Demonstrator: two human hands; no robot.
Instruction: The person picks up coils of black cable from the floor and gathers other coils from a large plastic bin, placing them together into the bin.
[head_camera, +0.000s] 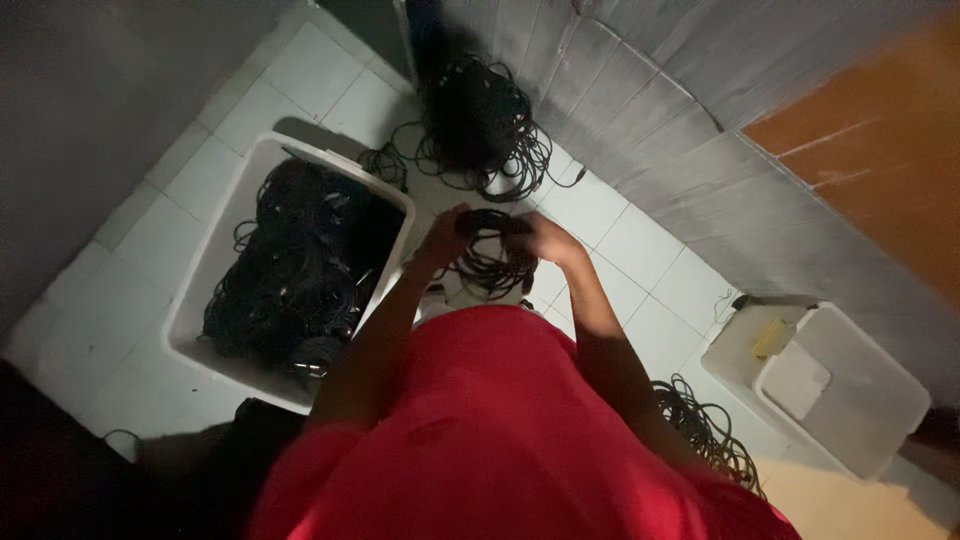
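Black cable, wound into a loose coil (492, 250), sits between my two hands just above the red shirt (500, 430) that fills the bottom of the head view. My left hand (443, 238) is closed on the coil's left side and my right hand (548, 240) is closed on its right side, so the bundle hangs between them, in the air over the white tiled floor (640, 240).

I judge this coil to be light and floppy: thin, rubbery cord that sags where nothing supports it and springs back out of its loops when let go. It does not look fragile or slippery, but loose turns would snag on each other. The best place to grip, as I see it, is across the whole bunch of turns at opposite sides, pinching all strands together rather than one loop.

Counting what I can see: one coil in my hands; one tangled heap of black cable (480, 130) on the floor ahead, near the grey wall (640, 130); one smaller loose pile (705, 430) on the floor at my right, beside my arm. One white tub (205, 270) at my left is packed with more dark cable, too tangled and dim for me to count separate coils. Two pale bins (850, 400) stand at the far right, touching or nested; I cannot tell which, and a small yellowish item (768, 338) lies in one.
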